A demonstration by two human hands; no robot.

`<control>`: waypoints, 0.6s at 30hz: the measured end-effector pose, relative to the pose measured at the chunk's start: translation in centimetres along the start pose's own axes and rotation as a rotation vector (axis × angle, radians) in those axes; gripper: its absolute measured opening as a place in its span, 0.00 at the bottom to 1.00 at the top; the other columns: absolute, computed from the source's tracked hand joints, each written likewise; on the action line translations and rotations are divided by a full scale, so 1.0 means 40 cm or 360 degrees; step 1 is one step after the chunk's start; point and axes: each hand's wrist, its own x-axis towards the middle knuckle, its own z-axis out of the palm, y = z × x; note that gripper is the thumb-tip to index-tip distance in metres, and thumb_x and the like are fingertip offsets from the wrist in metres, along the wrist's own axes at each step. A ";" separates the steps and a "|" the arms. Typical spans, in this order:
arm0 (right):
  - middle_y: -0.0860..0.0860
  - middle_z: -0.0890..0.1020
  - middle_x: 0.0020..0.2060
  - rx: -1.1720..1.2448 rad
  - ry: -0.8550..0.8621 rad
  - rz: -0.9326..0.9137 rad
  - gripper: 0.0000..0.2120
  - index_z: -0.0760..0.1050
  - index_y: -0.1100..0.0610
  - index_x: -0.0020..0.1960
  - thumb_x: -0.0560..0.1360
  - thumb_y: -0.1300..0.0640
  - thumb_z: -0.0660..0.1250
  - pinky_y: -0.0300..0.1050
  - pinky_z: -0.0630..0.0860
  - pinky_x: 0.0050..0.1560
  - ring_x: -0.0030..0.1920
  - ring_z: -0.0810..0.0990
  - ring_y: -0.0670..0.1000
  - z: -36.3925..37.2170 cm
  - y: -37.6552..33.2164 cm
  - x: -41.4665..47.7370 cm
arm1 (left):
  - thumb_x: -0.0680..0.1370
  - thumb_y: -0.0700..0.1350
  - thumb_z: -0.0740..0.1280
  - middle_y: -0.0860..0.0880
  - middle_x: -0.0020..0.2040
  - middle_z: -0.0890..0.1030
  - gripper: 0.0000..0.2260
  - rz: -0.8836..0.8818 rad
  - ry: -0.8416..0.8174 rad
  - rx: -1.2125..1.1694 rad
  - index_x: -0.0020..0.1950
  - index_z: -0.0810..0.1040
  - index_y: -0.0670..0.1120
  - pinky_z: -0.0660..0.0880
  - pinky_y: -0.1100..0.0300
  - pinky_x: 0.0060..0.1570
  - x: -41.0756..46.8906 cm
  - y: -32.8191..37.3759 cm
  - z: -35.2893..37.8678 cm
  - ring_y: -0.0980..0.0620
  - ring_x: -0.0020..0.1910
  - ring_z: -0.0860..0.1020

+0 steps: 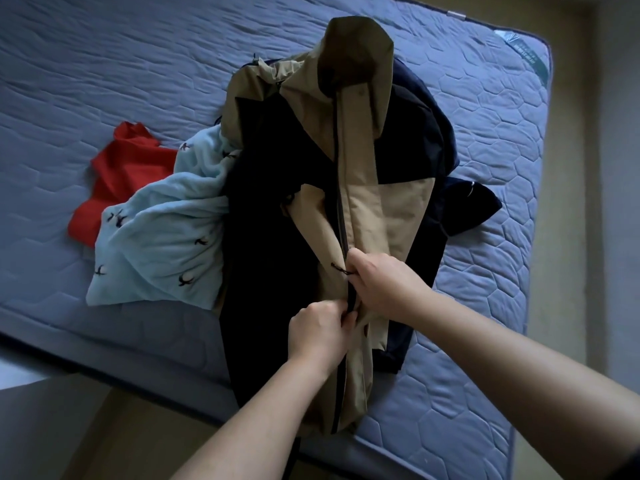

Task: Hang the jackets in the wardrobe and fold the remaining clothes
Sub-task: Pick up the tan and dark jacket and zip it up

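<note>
Head view: tan & black hooded jacket (367, 188) lies front-up on the blue quilted mattress (104, 64), hood end far from the person, hem hanging over the near edge. Front zipper (343, 220) runs down its middle. Left hand (320, 332) is closed, fingers pinching the jacket's front edge at the zipper, low on the garment. Right hand (384, 282) is closed too, gripping the zipper line just above the left; a short black cord (341, 269) pokes out beside its knuckles. Both forearms bare.

Under/right of the jacket: dark navy garment (467, 206), partly covered. Left of the jacket, touching it: light blue cloth w/ small dark bird prints (166, 237), crumpled. Red garment (121, 174) sticks out from beneath the blue one, farther left. Floor (69, 438) shows at bottom left.
</note>
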 end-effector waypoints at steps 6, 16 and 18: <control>0.47 0.77 0.41 0.0242 0.0444 0.0160 0.03 0.70 0.54 0.47 0.79 0.56 0.60 0.47 0.67 0.37 0.40 0.75 0.54 -0.010 -0.005 0.025 | 0.77 0.56 0.60 0.49 0.40 0.80 0.12 -0.0031 -0.0054 0.0033 0.38 0.68 0.50 0.72 0.58 0.37 -0.003 -0.006 0.002 0.46 0.42 0.80; 0.49 0.78 0.38 0.0606 0.0896 0.0215 0.05 0.71 0.52 0.43 0.77 0.59 0.64 0.44 0.72 0.37 0.38 0.76 0.49 -0.207 0.015 0.181 | 0.80 0.54 0.58 0.55 0.37 0.76 0.10 0.0088 -0.0239 0.0049 0.43 0.73 0.53 0.73 0.66 0.37 -0.028 -0.035 -0.011 0.58 0.38 0.78; 0.47 0.77 0.38 0.0626 0.0838 0.0163 0.07 0.70 0.50 0.42 0.77 0.59 0.64 0.40 0.71 0.37 0.38 0.75 0.46 -0.205 0.013 0.168 | 0.79 0.54 0.60 0.56 0.37 0.77 0.08 -0.0008 -0.0370 0.0011 0.44 0.74 0.54 0.75 0.66 0.36 -0.010 -0.033 -0.033 0.58 0.36 0.78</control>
